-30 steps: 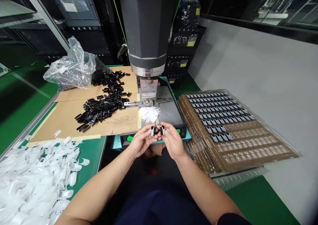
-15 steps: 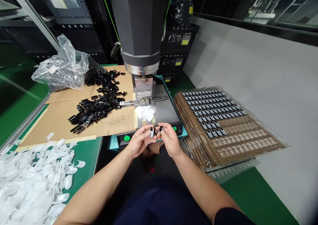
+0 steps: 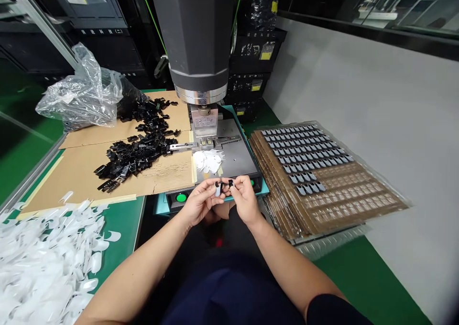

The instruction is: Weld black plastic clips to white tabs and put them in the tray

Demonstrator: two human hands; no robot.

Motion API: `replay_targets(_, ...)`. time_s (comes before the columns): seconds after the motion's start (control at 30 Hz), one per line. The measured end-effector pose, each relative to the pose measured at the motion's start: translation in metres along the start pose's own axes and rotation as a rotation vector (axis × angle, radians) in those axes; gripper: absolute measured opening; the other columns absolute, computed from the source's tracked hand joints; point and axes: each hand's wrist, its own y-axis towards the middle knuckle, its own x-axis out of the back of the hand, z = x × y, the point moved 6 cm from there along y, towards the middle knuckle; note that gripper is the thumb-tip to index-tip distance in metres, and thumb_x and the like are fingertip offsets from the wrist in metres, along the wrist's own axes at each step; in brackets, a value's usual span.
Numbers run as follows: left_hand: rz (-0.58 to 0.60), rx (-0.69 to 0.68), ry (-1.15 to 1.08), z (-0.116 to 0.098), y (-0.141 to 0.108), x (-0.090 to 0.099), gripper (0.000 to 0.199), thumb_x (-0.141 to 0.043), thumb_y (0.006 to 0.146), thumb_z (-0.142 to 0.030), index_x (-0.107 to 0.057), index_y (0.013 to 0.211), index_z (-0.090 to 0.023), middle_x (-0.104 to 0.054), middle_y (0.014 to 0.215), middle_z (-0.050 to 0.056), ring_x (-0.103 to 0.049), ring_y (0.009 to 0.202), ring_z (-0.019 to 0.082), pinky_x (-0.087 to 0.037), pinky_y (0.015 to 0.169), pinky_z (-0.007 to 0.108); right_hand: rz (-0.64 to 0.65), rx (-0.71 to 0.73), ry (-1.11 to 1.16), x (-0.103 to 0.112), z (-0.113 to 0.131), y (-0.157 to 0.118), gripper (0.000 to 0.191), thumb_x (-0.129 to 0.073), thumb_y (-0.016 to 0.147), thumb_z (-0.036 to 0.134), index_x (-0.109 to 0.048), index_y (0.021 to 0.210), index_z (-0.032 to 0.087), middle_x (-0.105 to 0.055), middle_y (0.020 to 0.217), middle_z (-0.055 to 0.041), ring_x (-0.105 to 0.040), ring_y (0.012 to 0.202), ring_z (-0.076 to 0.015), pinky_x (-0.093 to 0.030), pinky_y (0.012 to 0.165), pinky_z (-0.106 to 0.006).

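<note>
Presently, left hand (image 3: 198, 202) pinches a grey-and-black piece (image 3: 218, 189), right hand (image 3: 247, 204) a dark piece (image 3: 231, 183), fingertips nearly closed; best grip light, at edges, faces apart to avoid scuffing

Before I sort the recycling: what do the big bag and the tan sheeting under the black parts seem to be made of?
The bag looks like thin, glossy plastic film: see-through and crumpled, with bright glints. The tan sheeting looks like matte cardboard, judging by its colour and creases; whether it is corrugated, I cannot tell.
</note>
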Motion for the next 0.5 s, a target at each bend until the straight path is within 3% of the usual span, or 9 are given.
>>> replay_targets(0.2,0.010,-0.011,0.004,-0.0005,-0.0002,-0.0007,0.037,-0.085,0.092,-0.028,-0.074,0.126,-0.018,-0.080,0.112,0.010,-0.079,0.091,0.020,-0.067,0.081,0.030,0.018,0.012,0.011,-0.0019,0.0020,-0.0004,0.030,-0.072,0.100,0.049,-0.050,0.104,0.028,-0.075,0.123,-0.0065,-0.073,0.087,-0.0189,-0.064,0.084,-0.040)
replay_targets(0.5,0.010,-0.014,0.011,-0.0015,-0.0001,-0.0011,0.039,-0.087,0.090,-0.030,-0.074,0.124,-0.018,-0.081,0.108,0.010,-0.079,0.089,0.019,-0.067,0.080,0.030,0.051,0.056,-0.028,-0.0013,-0.0016,-0.0029,0.020,-0.064,0.105,0.040,-0.048,0.108,0.029,-0.074,0.128,-0.0071,-0.076,0.096,-0.0205,-0.065,0.087,-0.040)
